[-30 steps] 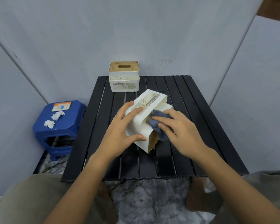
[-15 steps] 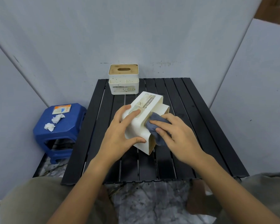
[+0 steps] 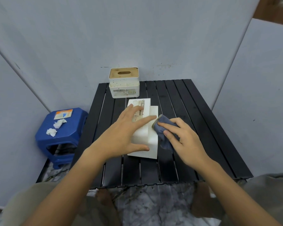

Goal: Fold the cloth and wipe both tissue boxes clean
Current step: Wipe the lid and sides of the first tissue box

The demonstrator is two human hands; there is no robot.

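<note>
A black slatted table fills the middle of the view, set into a corner of grey wall panels, and down at its left side sits a blue plastic stool carrying a small card and two crumpled tissues. At the table's far edge stands the upright tissue box, white with a wooden slotted lid, speckled with dark marks and untouched right now. Front and centre, the second one, the tipped tissue box, lies on its side on the slats, label face up. The left hand is spread flat across that top face, fingers straight and pressing, thumb along the near edge, pinning rather than gripping. The right hand has its fingers curled over the folded grey-blue cloth, bunched and pressed to the box's right side. This looks like the wiping of the first box, well under way, with the far box probably to come. To do it well: keep that left palm bearing down so the light box does not skate on the slats, run the cloth in long overlapping strokes along the whole side, work into the stepped seam between the box's two sections, then roll the box to reach each remaining face.
</note>
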